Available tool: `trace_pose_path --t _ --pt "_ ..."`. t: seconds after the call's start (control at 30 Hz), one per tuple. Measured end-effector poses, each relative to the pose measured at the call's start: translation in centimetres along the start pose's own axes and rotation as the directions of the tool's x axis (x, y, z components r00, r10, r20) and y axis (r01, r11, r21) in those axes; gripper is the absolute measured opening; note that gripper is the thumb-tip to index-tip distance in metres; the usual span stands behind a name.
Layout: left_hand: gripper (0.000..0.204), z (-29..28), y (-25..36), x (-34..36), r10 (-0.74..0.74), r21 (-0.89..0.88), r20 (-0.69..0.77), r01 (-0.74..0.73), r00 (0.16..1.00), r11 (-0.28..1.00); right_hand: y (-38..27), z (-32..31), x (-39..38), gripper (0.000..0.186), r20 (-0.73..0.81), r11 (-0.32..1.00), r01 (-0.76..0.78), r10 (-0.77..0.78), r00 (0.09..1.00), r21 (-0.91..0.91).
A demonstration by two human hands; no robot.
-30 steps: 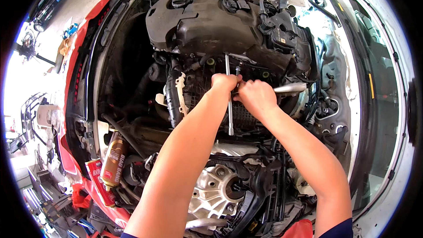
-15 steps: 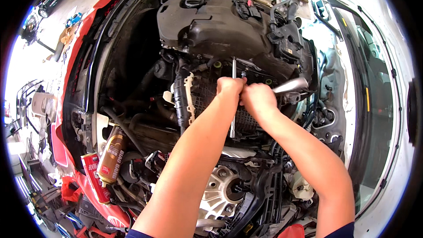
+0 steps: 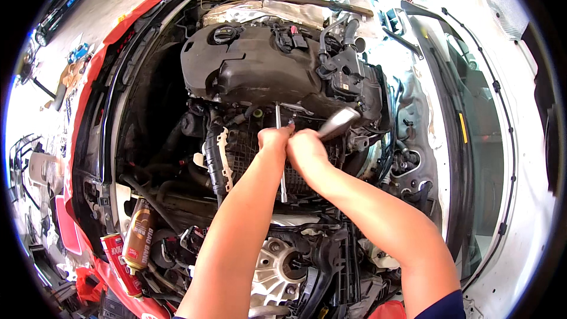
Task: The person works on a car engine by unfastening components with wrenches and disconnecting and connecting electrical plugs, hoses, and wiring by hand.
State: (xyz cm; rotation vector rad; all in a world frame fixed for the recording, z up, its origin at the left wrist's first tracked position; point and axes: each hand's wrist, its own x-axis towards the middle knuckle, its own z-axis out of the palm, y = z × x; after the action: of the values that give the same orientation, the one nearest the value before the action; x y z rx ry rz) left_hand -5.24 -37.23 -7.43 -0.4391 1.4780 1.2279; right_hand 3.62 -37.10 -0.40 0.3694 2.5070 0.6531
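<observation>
My left hand (image 3: 274, 137) is closed over a long, straight silver bar (image 3: 283, 188). The bar shows above and below the fingers, lying over a dark ribbed plastic part (image 3: 242, 152) of the engine. Right beside it, almost touching, my right hand (image 3: 308, 149) is closed. From its far right side sticks out a shiny metal tool (image 3: 339, 123), broad at the end and smeared by motion; its kind cannot be made out. Just beyond the hands is the black engine cover (image 3: 266, 71). My fingertips and whatever lies under them are hidden.
A brown spray can (image 3: 139, 236) and a red can (image 3: 121, 266) stand at the lower left. A pale metal housing (image 3: 274, 272) sits nearer me, between my forearms. Hoses and wiring surround the engine bay; the windscreen (image 3: 478, 159) is on the right.
The whole view has shifted, so the engine appears lower and further left. The metal tool at my right hand has swung to point more away from me. Both hands stay together.
</observation>
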Motion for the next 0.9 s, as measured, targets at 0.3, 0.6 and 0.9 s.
trace_pose_path --t 0.3,0.6,0.9 --pt "0.025 0.3 -0.5 0.3 0.049 0.115 -0.022 -0.046 0.999 0.992 3.1 1.3 -2.7 0.037 0.06 0.809 -0.148 0.139 0.989 0.569" --pt "0.036 -2.1 0.1 3.5 -0.022 0.094 0.098 0.013 0.995 0.996 -0.6 -3.1 1.7 0.011 0.038 0.977 0.104 -0.099 0.994 -0.184" --pt "0.015 -0.5 -0.4 3.3 0.079 0.206 0.149 -0.109 0.986 0.972 -0.6 1.8 -1.1 0.037 -0.153 0.98 -0.134 0.157 0.976 0.15"
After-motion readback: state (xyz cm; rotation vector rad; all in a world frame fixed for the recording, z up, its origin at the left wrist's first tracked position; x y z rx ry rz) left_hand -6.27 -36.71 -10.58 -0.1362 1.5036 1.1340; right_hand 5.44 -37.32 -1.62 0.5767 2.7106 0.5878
